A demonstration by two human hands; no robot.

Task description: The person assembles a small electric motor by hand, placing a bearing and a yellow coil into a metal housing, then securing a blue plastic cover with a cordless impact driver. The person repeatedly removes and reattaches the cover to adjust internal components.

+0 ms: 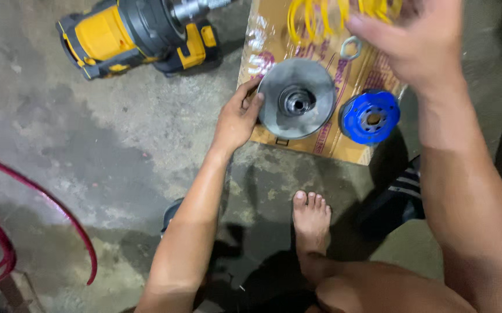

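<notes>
On the stained concrete floor [146, 127] I see a flattened sheet of cardboard [332, 145] serving as the work mat, and everything of interest sits on it. Largest off the mat is the yellow and black power tool [135, 35], lying on its side at the upper left, well apart from both hands. A red hose [59, 214] curves along the left edge.

On the cardboard, the grey metal pulley disc [297, 98] lies flat with its hub facing up. My left hand [236, 119] steadies it: fingers half curled and spread against the disc's left rim, touching it rather than closing round it. Just beside the disc on the right lies a smaller blue round part [371, 117], untouched. A yellow coil spring [320, 17] lies at the top of the mat, with a small metal ring [350, 47] near it.

My right hand [419, 43] hovers over the spring, blurred; fingers look loosely open, and I cannot tell whether anything is pinched in them.

I judge this as 1 step of handling the parts, disc braced. The next move would need the right hand to settle on a part while the left holds the disc flat.
</notes>
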